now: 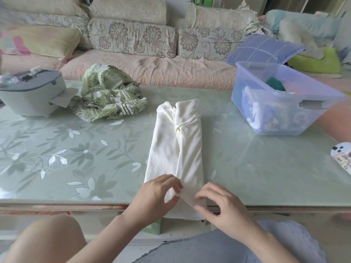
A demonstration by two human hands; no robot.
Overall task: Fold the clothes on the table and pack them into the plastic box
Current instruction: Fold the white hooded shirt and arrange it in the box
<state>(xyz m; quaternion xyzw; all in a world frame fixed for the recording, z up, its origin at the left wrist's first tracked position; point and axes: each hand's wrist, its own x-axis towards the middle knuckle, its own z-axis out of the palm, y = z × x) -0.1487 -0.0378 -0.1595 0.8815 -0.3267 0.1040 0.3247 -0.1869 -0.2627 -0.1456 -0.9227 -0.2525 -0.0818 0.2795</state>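
Observation:
A cream ribbed garment (178, 145) lies folded into a long narrow strip on the green glass table (76, 149), its near end hanging over the front edge. My left hand (157, 194) pinches the near end from the left. My right hand (218, 204) pinches the same end from the right. A crumpled green leaf-print garment (108, 97) lies unfolded at the back left. The clear blue plastic box (281, 99) stands at the back right with folded clothes inside.
A grey-green lidded container (30, 92) stands at the far left of the table. A phone in a patterned case (341, 156) lies at the right edge. A floral sofa (133, 38) with cushions runs behind the table.

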